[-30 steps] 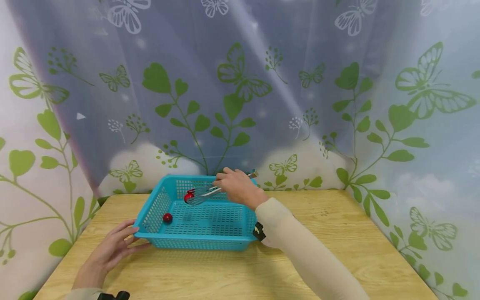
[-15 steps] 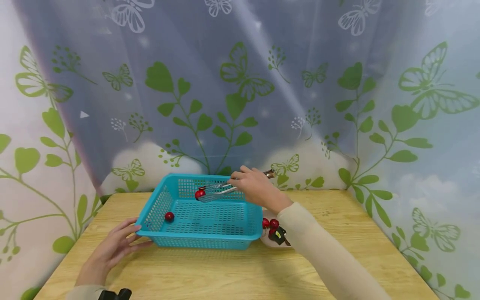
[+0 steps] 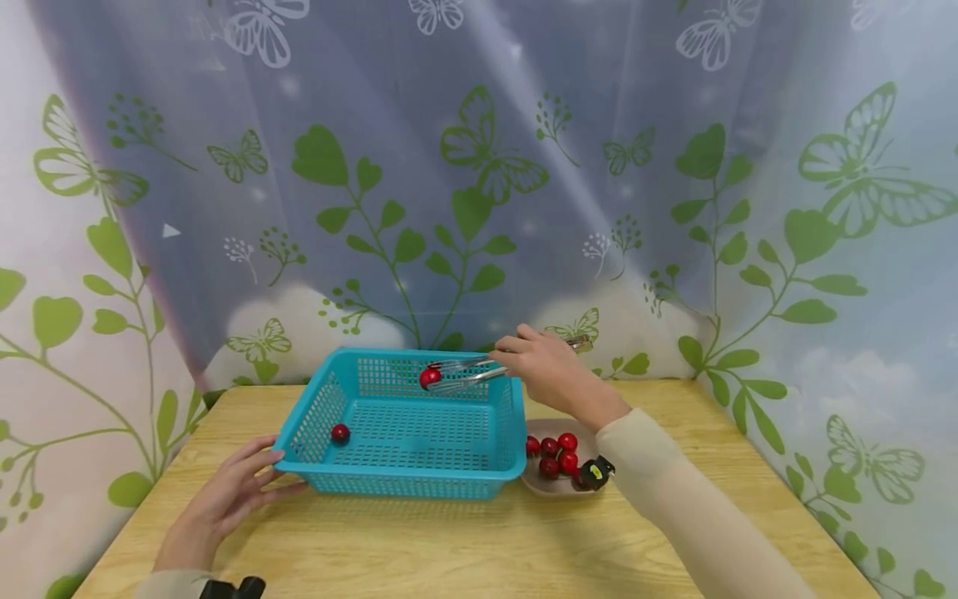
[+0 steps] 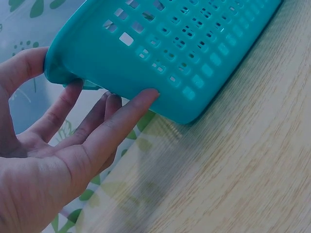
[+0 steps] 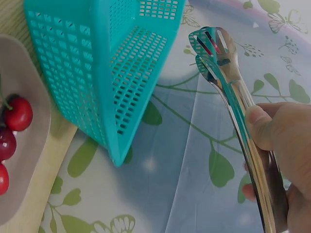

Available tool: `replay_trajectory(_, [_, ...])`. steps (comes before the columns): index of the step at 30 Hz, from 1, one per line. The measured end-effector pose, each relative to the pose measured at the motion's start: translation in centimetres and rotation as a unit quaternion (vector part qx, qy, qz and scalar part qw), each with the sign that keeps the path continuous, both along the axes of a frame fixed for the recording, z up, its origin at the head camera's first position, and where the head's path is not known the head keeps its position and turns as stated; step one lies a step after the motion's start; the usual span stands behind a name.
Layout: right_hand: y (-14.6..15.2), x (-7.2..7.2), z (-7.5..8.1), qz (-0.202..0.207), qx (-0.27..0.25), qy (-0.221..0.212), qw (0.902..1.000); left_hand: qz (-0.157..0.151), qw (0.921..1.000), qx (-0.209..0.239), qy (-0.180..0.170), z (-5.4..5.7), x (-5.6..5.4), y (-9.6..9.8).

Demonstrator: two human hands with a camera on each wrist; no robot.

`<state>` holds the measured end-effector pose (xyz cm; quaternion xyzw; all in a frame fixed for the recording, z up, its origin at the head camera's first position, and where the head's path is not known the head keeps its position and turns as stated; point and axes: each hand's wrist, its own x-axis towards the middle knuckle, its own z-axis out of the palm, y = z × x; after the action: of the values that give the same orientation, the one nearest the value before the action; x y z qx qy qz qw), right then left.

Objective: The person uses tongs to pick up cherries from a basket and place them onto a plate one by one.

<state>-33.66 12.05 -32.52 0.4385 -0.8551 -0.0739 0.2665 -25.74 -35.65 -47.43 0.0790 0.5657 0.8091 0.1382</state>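
My left hand (image 3: 232, 499) holds the near left corner of a blue plastic basket (image 3: 404, 475). In the left wrist view, its fingers (image 4: 56, 109) are at the rim and one digit lies against the outer wall. Over the far right part of the basket, my right hand (image 3: 554, 370) grips metal tongs (image 3: 467, 380). A red cherry (image 3: 430, 378) is between the tongs' tips, mostly hidden behind the slotted ends in the right wrist view. Another cherry (image 3: 340, 433) lies on the basket floor at the left.
Right of the basket stands a pale shallow dish (image 3: 550, 491) with several red cherries (image 3: 567, 462), partly overlapped by the right wrist's black device (image 3: 595, 472). All stand on a wooden table (image 3: 389, 549). A curtain (image 3: 479, 249) printed with butterflies and leaves hangs behind.
My right hand has moved right, carrying the tongs and their cherry from the basket's middle toward its right side. The dish of cherries has come into view. My left hand keeps its place.
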Motion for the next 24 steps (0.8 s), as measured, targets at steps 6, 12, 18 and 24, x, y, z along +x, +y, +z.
replay_trajectory(6, [1.5,0.4,-0.1,0.011,-0.031,-0.003,0.9994,0.001,1.0000,0.001,0.005,-0.2,-0.1,0.0])
replay_trajectory(12, [2.4,0.5,-0.3,0.016,-0.050,0.004,0.9986,-0.011,0.9998,0.015,0.012,-0.1,0.0,0.0])
replay_trajectory(18, [3.2,0.7,-0.4,0.015,-0.054,0.015,0.9983,0.004,0.9999,0.013,-0.007,0.0,0.0,0.1])
replay_trajectory(24, [4.2,1.2,-0.5,0.013,-0.059,0.014,0.9981,0.000,0.9999,0.015,-0.001,0.0,0.1,0.1])
